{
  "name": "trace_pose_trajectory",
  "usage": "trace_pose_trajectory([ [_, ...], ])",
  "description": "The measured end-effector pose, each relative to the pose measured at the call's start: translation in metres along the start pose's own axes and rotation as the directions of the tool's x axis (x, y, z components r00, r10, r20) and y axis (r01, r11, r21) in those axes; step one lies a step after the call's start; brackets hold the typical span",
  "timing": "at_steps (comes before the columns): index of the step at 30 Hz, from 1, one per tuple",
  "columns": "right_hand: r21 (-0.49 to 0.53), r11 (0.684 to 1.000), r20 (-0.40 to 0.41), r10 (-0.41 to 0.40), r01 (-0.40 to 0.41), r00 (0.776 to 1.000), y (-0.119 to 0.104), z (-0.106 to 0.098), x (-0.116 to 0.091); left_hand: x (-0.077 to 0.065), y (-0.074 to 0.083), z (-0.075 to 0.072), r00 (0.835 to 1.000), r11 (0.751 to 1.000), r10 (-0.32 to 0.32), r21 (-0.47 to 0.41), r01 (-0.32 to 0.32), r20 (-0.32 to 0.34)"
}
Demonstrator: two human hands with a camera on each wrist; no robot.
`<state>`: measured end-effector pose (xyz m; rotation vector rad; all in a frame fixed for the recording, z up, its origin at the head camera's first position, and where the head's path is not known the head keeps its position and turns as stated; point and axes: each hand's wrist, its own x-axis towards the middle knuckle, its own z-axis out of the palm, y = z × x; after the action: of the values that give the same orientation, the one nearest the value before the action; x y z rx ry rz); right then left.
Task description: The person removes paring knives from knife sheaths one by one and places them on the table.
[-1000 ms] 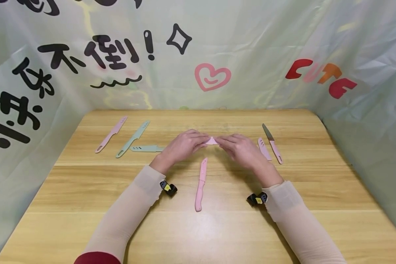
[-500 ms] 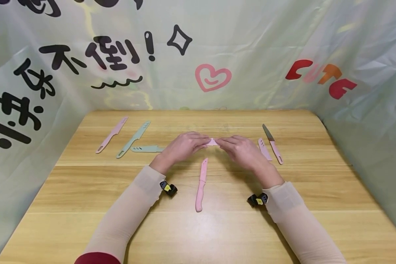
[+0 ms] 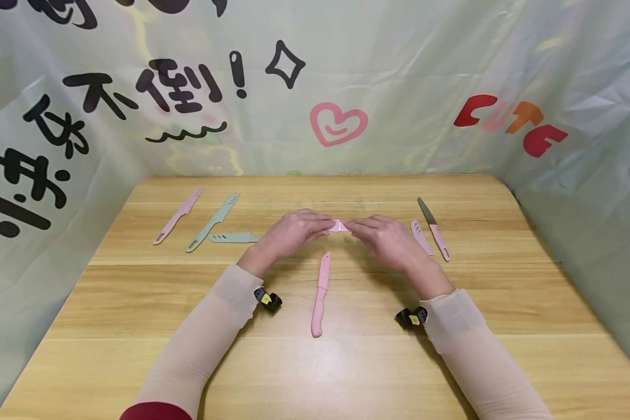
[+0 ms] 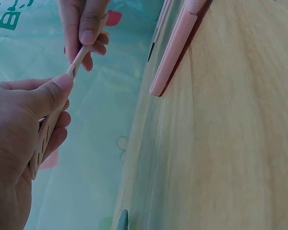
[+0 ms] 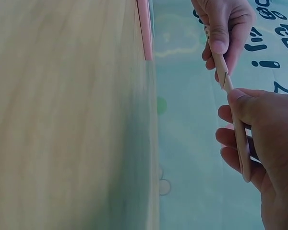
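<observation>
Both hands hold a light pink knife in its cover above the back middle of the table. My left hand (image 3: 299, 226) grips the cover (image 4: 49, 125), a flat sleeve with slots near its end, between thumb and fingers. The plain handle (image 5: 240, 129) is in my right hand (image 3: 380, 230), thumb on one side and fingers curled on the other. Between the hands a short pink stretch (image 3: 339, 226) shows, with an angled seam where cover meets handle. The blade is hidden. Closer to the person, a covered pink knife (image 3: 320, 294) lies on the table.
Left on the table (image 3: 189, 326) lie a covered pink knife (image 3: 178, 216), a covered green knife (image 3: 212, 223) and another green piece (image 3: 233, 237), partly hidden by the left hand. To the right are a loose pink cover (image 3: 421, 236) and a bare-bladed knife (image 3: 434, 228).
Hardly anything moves. The right hand has shifted very slightly to the right, and a pale seam line now shows more clearly on the pink stretch between the hands.
</observation>
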<state>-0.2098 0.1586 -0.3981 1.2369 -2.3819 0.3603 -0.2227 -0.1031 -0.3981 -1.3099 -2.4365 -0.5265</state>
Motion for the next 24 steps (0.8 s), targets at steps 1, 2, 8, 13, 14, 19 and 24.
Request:
trace_pose_trajectory([
  [1,0.003,1.000,0.003,0.002,-0.002,1.000,0.0001,-0.0004,-0.0001,-0.0001,0.0001,-0.0003,1.000,1.000,-0.004,-0.001,0.004,-0.001],
  [2,0.005,1.000,0.004,0.004,-0.004,1.000,0.0002,-0.0008,-0.0002,-0.0001,0.0000,-0.0005,1.000,1.000,-0.008,-0.002,0.008,-0.001],
  [8,0.012,1.000,0.016,0.021,-0.021,1.000,0.0010,-0.0037,-0.0009,-0.0002,-0.0011,-0.0008,1.000,1.000,-0.017,-0.006,0.016,-0.016],
  [13,0.006,0.999,0.013,0.034,-0.034,0.999,0.0018,-0.0050,-0.0021,-0.0006,-0.0020,-0.0011,1.000,1.000,-0.015,-0.010,0.015,-0.026],
  [14,0.004,0.999,0.011,0.034,-0.034,0.999,0.0019,-0.0052,-0.0021,-0.0008,-0.0023,-0.0010,1.000,1.000,-0.018,-0.011,0.018,-0.024],
  [19,0.000,0.999,0.007,0.036,-0.036,0.999,0.0022,-0.0064,-0.0027,-0.0015,-0.0032,-0.0012,0.999,1.000,-0.027,-0.013,0.026,-0.020],
  [24,-0.005,0.999,0.013,0.045,-0.045,0.999,0.0021,-0.0085,-0.0036,-0.0016,-0.0032,-0.0026,0.999,0.999,-0.036,-0.016,0.035,-0.015],
])
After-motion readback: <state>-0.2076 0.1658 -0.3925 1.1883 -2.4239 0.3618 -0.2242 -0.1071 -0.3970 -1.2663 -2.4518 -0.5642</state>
